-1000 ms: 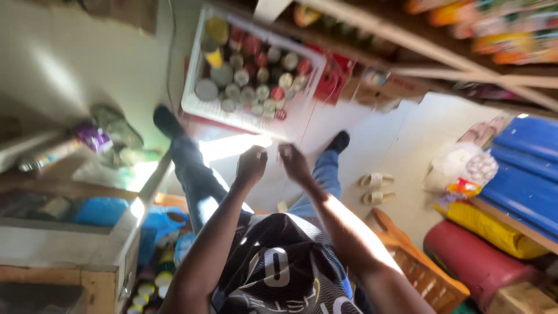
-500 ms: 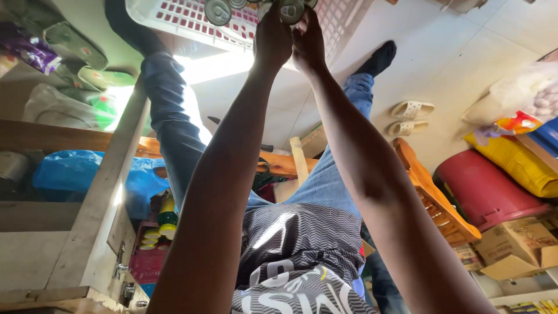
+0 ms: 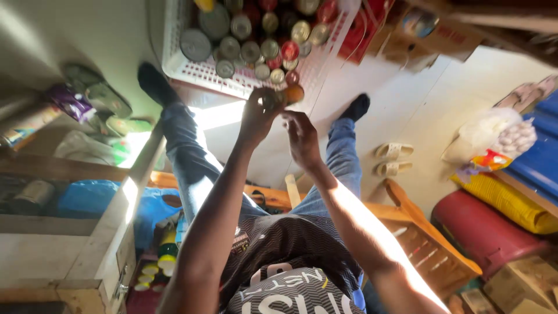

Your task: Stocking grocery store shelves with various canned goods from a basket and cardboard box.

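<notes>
The left hand [image 3: 258,119] was clenched around a small dark bottle [image 3: 268,102] at the near edge of the white basket [image 3: 192,72]; the right hand [image 3: 301,139] hovered just beside it, fingers loosely curled, grasping nothing visible; bottles [image 3: 250,40] filled the basket; an orange-capped one [image 3: 294,93] lay at that edge.

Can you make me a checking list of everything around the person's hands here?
Surface: pale floor, sunlit in patches.
Job's things: white basket packed with tins and bottles seen from their tops; a small round dark thing at the left hand's fingertips, kind unclear.
Clutter: pale slippers, green sandals, blue bag, red drum.
Hands: left hand pinching the small thing; right hand beside it, fingers curled, holding nothing visible.
Cables: nothing seen.
Surroundings: wooden shelf, wooden seat, cardboard boxes.
</notes>
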